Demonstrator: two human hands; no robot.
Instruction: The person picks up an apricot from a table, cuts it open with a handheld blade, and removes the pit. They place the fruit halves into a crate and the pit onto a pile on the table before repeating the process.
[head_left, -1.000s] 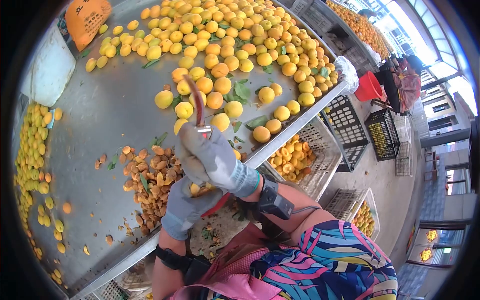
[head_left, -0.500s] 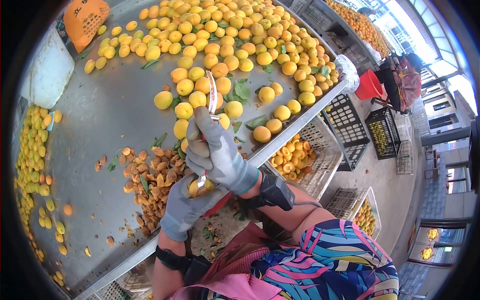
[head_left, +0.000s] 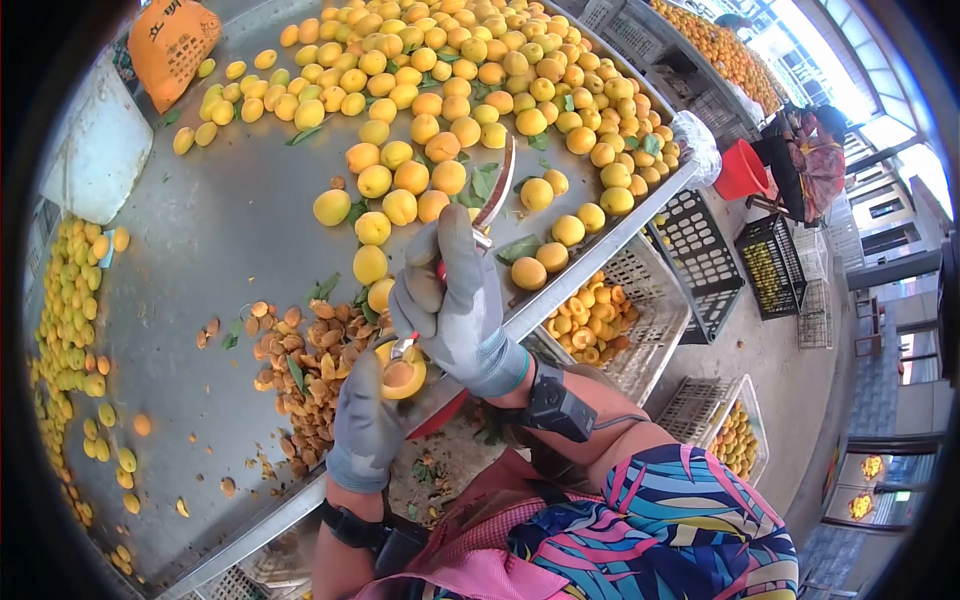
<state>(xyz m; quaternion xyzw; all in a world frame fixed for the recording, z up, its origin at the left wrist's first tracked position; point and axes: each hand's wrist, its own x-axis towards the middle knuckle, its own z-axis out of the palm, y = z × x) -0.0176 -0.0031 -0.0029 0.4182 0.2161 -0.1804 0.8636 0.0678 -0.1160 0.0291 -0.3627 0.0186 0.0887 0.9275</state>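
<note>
My left hand (head_left: 364,430), in a grey glove, holds an opened apricot (head_left: 402,374) with its orange inside showing, just above the table's front edge. My right hand (head_left: 455,300), also gloved, is closed round a red-handled tool (head_left: 497,188). Its curved metal blade points up, away from the fruit, and a small metal end reaches down to the apricot's top. Beside my hands lies a pile of brown pits (head_left: 310,370) on the metal table (head_left: 220,270). Whole apricots (head_left: 400,180) spread beyond my right hand.
Greener apricots (head_left: 70,320) line the table's left side. A white container (head_left: 98,140) and an orange bag (head_left: 172,48) stand at the upper left. Right of the table are a crate of halved apricots (head_left: 650,345), black crates (head_left: 697,255), a red bucket (head_left: 740,170) and a seated person (head_left: 815,165).
The apricot in my left hand has turned and opened, showing its inside. My right hand has shifted right, and the blade has tilted. The hands are slightly further apart.
</note>
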